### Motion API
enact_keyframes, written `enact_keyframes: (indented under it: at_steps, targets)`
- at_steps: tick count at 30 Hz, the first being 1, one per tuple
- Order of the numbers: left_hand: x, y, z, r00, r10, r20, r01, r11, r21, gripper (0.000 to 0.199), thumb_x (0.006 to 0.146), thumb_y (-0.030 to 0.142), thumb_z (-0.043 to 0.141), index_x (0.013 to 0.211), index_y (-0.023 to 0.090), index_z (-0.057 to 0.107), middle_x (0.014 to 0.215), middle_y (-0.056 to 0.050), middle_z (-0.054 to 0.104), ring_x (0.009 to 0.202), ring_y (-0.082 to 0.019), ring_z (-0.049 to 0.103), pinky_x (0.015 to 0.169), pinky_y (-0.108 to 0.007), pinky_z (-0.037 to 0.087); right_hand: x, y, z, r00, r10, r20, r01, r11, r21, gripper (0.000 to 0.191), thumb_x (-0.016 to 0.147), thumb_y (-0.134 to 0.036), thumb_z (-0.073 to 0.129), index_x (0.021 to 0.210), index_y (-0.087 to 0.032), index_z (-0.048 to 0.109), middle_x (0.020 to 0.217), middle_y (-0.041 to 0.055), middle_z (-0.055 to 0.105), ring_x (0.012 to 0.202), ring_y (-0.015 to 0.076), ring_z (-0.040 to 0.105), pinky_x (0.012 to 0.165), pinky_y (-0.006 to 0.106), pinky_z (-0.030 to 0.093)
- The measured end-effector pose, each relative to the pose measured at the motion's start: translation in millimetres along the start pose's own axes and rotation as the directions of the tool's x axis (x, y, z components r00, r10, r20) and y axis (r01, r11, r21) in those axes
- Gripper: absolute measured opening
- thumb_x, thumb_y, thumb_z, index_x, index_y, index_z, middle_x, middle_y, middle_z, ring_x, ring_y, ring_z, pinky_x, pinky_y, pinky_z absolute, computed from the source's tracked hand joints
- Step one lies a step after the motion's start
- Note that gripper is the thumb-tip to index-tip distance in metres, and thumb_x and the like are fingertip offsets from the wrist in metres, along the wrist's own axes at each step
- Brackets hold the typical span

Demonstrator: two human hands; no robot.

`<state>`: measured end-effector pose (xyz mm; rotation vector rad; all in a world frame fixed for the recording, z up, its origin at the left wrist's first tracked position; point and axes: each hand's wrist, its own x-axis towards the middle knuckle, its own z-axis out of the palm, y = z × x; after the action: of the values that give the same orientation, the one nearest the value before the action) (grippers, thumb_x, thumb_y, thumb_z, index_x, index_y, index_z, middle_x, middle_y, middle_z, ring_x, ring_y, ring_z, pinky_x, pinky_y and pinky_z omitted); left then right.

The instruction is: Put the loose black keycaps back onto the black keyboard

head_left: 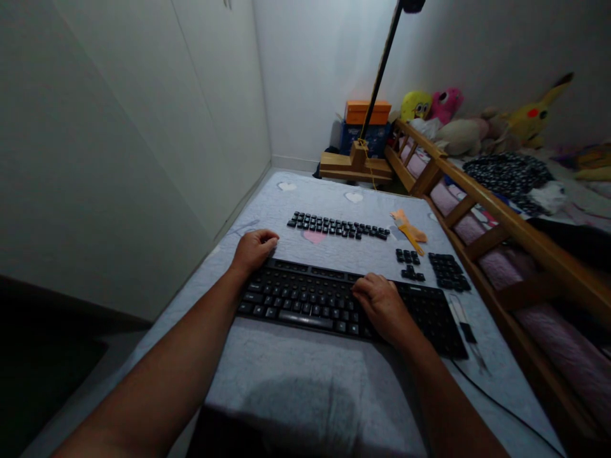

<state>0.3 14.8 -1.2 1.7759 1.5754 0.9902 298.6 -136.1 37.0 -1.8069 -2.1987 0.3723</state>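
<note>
A black keyboard (305,320) lies on the cloth-covered surface, with keycaps on its lower left rows and bare sockets along its upper row and right end. My left hand (255,251) rests by its far left corner, fingers curled and pressed together; what they hold, if anything, is hidden. Over the right part of the letter keys, my right hand (382,302) is closed in a pinch, its fingertips low at the keys. Whatever sits between them is too small to make out. Beyond the keyboard, loose black keycaps (334,226) lie in rows.
Right of these lie smaller keycap groups (409,264) and a keypad block (449,271). An orange cloth with a yellow-handled brush (408,232) is near them. A wire tool (466,332) lies beside the keyboard; a cable (506,404) trails right. A wooden bed rail (477,197) borders the right side.
</note>
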Motion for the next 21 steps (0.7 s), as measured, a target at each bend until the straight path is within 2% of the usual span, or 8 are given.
enact_keyframes:
  at_steps: [21]
  targets:
    - [-0.8, 1.9, -0.1, 1.0, -0.006, -0.011, 0.006, 1.0, 0.002, 0.031, 0.071, 0.038, 0.059, 0.086, 0.016, 0.075, 0.086, -0.005, 0.076, 0.079, -0.02, 0.068, 0.08, -0.031, 0.052, 0.3, -0.6, 1.5, 1.0, 0.013, -0.008, -0.013, 1.0, -0.005, 0.015, 0.094, -0.02, 0.049, 0.085, -0.021, 0.061, 0.09, 0.0035, 0.06, 0.091, 0.0202, 0.053, 0.081, 0.033, 0.034]
